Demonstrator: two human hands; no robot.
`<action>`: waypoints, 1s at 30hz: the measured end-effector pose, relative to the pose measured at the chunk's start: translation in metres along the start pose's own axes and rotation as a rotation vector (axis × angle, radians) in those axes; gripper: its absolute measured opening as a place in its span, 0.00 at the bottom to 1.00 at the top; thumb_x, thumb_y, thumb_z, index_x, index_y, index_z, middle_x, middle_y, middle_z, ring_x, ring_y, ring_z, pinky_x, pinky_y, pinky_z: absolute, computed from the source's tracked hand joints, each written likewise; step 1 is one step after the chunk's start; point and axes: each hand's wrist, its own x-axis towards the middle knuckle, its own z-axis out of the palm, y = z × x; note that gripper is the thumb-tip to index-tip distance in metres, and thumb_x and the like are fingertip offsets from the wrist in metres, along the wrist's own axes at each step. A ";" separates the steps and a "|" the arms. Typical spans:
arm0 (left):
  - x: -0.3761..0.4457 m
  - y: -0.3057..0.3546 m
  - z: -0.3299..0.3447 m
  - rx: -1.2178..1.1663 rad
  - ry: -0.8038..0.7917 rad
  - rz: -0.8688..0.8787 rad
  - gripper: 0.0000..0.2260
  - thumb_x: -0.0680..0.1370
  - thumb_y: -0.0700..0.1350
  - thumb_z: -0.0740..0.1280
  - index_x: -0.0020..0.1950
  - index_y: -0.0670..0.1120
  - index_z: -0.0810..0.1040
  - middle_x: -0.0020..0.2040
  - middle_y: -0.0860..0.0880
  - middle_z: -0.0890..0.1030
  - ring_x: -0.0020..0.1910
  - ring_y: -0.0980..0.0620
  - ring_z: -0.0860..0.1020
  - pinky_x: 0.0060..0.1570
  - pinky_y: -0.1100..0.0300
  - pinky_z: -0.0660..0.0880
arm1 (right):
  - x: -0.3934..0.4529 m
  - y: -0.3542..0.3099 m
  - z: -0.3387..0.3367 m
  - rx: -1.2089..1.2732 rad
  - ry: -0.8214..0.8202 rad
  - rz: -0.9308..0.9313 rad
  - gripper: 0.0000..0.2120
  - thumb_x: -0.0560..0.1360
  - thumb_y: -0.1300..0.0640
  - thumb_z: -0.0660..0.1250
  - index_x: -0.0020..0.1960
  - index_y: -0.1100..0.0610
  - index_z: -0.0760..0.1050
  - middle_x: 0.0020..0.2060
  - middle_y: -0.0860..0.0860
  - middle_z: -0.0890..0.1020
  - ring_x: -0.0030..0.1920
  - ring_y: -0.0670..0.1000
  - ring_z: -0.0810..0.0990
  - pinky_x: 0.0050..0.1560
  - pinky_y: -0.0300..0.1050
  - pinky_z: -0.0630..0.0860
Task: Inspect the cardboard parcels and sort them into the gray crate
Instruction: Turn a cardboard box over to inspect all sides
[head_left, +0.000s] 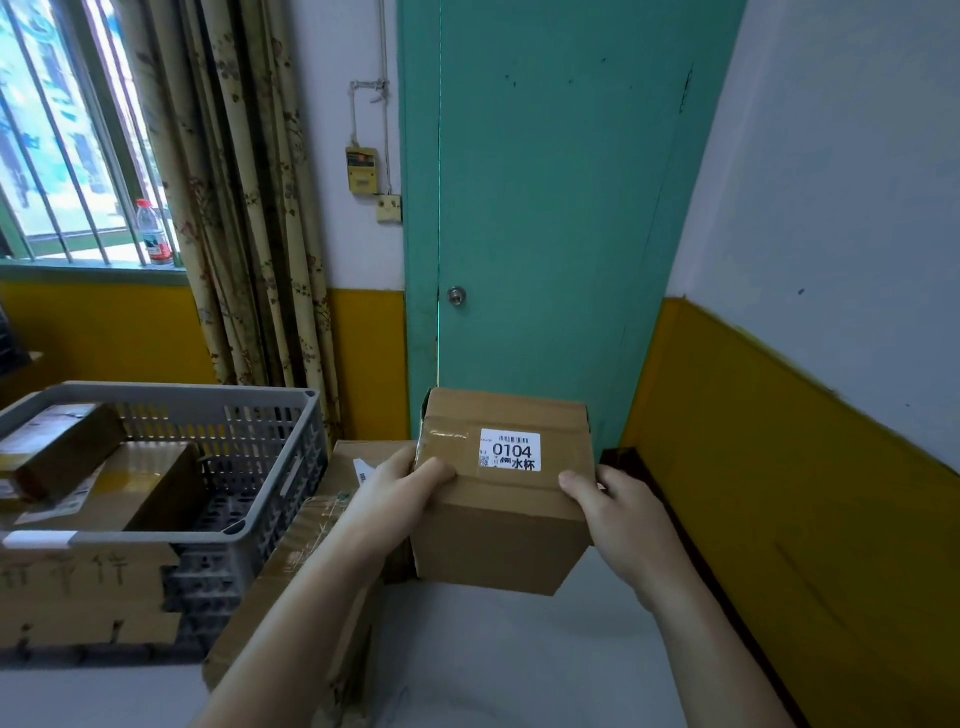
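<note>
A cardboard parcel (501, 499) is held up in front of the teal door (545, 208), both hands on it, its taped top tilted toward the camera so the white label (510, 450) reading 0104 faces up. The left hand (400, 493) grips the parcel's left edge, thumb curled over the top face and the other fingers hidden behind the side; the right hand (618, 506) grips the right edge the same way, thumb on top near the corner. The parcel's lower front corner hangs above the pale table surface (519, 665), with bare table below and in front of it. To the right, the yellow-and-white wall (805, 467) runs close beside the right hand, leaving only a narrow strip there. To the left, the gray crate (249, 519) stands near, its near right corner just beside the left forearm; two parcels in the crate (104, 478) lie against its left part, and slotted floor shows bare on the right side. Between crate and held parcel, more flat cardboard boxes (322, 525) are stacked under the left arm. A brown carton with handwriting (88, 592) stands against the crate's front wall.
</note>
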 end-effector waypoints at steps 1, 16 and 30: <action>0.000 0.001 0.000 -0.008 0.007 -0.008 0.24 0.68 0.66 0.67 0.60 0.58 0.78 0.54 0.55 0.83 0.51 0.54 0.82 0.44 0.56 0.77 | 0.000 -0.001 0.000 0.010 -0.012 0.001 0.10 0.78 0.42 0.64 0.53 0.43 0.82 0.47 0.41 0.85 0.49 0.44 0.83 0.47 0.47 0.81; -0.007 0.006 0.007 0.184 0.156 0.136 0.25 0.78 0.70 0.62 0.52 0.46 0.72 0.49 0.47 0.82 0.47 0.48 0.82 0.52 0.43 0.81 | -0.002 -0.006 0.003 -0.111 0.123 -0.032 0.27 0.74 0.26 0.58 0.46 0.48 0.81 0.43 0.42 0.83 0.45 0.44 0.81 0.40 0.44 0.76; -0.017 0.005 0.000 0.173 -0.041 0.183 0.19 0.78 0.61 0.70 0.57 0.49 0.70 0.55 0.44 0.83 0.52 0.47 0.84 0.52 0.42 0.82 | -0.003 -0.011 0.008 -0.055 0.165 0.128 0.42 0.67 0.17 0.50 0.54 0.51 0.75 0.49 0.47 0.80 0.49 0.49 0.79 0.51 0.53 0.77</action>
